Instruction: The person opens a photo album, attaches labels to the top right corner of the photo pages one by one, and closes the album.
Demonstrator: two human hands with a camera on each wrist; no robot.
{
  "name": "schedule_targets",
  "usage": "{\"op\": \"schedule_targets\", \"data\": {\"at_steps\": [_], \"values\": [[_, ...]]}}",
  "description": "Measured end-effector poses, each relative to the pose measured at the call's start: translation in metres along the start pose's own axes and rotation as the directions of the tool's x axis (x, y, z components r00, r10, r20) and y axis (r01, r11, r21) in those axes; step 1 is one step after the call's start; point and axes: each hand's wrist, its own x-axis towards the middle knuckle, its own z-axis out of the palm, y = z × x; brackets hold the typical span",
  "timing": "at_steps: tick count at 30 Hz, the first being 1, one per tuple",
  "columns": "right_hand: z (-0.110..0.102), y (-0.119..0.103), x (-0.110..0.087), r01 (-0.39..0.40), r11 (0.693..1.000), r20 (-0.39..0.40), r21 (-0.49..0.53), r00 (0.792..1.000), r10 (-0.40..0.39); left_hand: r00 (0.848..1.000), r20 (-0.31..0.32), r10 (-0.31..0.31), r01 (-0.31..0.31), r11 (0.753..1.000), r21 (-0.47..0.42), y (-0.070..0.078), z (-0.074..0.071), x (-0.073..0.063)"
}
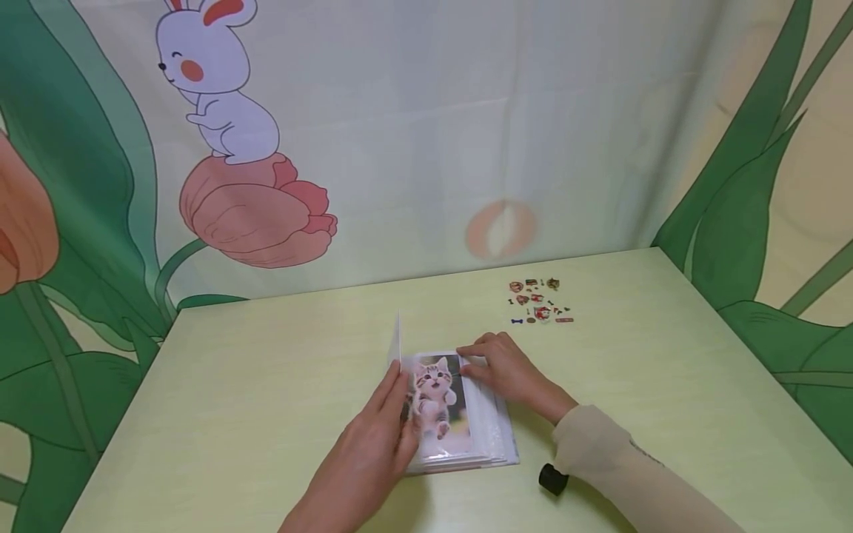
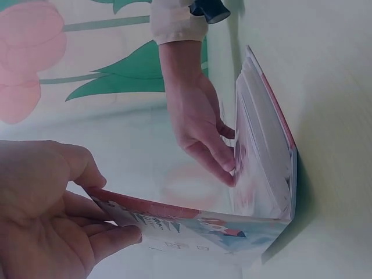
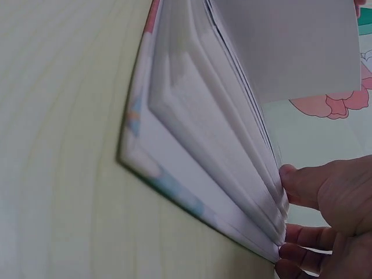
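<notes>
A small photo album (image 1: pixel 489 426) lies opened on the table, with a kitten photo (image 1: pixel 436 400) showing on its top page. My left hand (image 1: pixel 373 437) holds the front cover upright; in the left wrist view the thumb and fingers pinch the edge of this printed cover (image 2: pixel 192 224). At the upper right corner of the pages is my right hand (image 1: pixel 503 366). The right wrist view shows its thumb on the top page and its fingers against the side of the page stack (image 3: pixel 215 151). The back cover rests flat on the table.
A clear sheet of small stickers (image 1: pixel 541 302) lies behind the album, to the right. A black cylinder (image 1: pixel 553 480) sits at the right sleeve. Behind the pale table (image 1: pixel 253 370) hangs a curtain (image 1: pixel 400 133) printed with a rabbit and flowers.
</notes>
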Motion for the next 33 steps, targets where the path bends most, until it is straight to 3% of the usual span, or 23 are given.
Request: {"op": "schedule_targets", "data": {"at_steps": [16,33], "values": [[0.0,0.001,0.001,-0.028,1.0,0.019,0.01,0.999,0.027,0.987,-0.145,-0.068,0.07,0.997,0.011,-0.018,-0.014,-0.011],[0.001,0.001,0.0,-0.037,0.998,0.006,0.046,0.999,0.037,0.976,-0.168,-0.136,0.141,0.99,0.02,-0.047,-0.023,-0.025]]}}
